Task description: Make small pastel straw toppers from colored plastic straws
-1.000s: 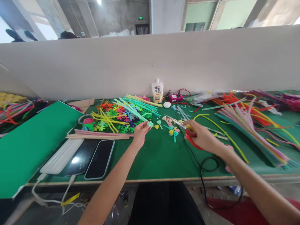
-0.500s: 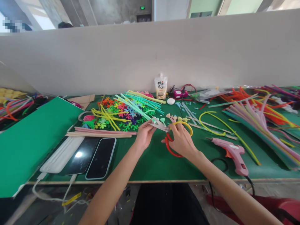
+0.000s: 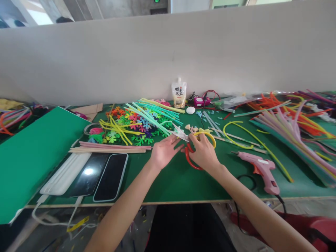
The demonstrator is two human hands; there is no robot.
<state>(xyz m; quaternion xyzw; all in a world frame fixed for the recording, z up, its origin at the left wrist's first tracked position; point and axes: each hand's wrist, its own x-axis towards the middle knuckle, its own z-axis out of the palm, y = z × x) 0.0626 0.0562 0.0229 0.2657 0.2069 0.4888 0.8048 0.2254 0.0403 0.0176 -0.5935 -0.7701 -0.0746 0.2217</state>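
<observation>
My right hand (image 3: 205, 151) grips a pair of scissors, with one red handle loop (image 3: 189, 159) and one yellow loop (image 3: 213, 140). The metal blades (image 3: 180, 133) point left and away, slightly apart. My left hand (image 3: 164, 152) lies palm up just below the blades, its fingers stretched out and apart; I see nothing held in it. Past the blades are mint-green fuzzy sticks (image 3: 150, 119) on a heap of colourful snowflake-shaped pieces (image 3: 143, 139). Several small pale pieces (image 3: 193, 128) lie just beyond the scissors.
A pink glue gun (image 3: 262, 168) rests at right, near a bent yellow-green stick (image 3: 275, 162) and a pastel bundle (image 3: 294, 140). Phones (image 3: 111, 178), a white power bank (image 3: 65, 175) and a green board (image 3: 39, 157) occupy the left. A drink pouch (image 3: 179, 93) stands at the back.
My left hand has gone from bent fingers at the blade tips to an open, upturned palm. The scissors stay in my right hand at about the same spot. The view tilts slightly down.
</observation>
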